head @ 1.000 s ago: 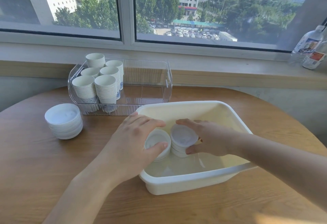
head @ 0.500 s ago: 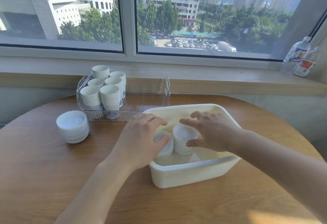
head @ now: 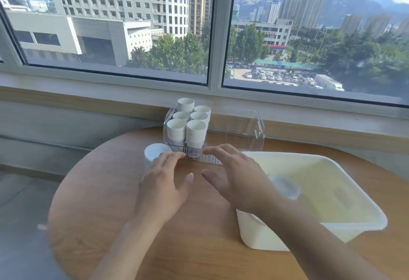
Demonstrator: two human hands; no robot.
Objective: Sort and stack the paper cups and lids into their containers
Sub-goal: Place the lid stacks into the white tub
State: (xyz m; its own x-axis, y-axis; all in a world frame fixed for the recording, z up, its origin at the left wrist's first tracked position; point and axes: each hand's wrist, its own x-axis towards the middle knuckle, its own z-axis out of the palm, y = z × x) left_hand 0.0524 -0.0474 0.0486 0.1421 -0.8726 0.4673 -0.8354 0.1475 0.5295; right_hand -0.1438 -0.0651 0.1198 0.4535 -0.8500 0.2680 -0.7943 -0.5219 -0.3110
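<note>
Several stacks of white paper cups (head: 188, 124) stand in the left end of a clear plastic bin (head: 257, 133) at the table's back. A stack of white lids (head: 155, 152) sits on the table left of the bin, partly behind my left hand (head: 164, 182). A cream tub (head: 332, 231) on the right holds a blurred stack of lids (head: 285, 185). My right hand (head: 234, 173) hovers beside my left, left of the tub. Both hands are empty, fingers spread, above the table in front of the bin.
The round wooden table (head: 99, 202) ends at the left with floor below. A window sill (head: 88, 85) and a wooden ledge run behind the bin. The bin's right part holds nothing.
Both hands let go of the lid stacks in the tub and moved out to the left, over the table. The view swung left and up.
</note>
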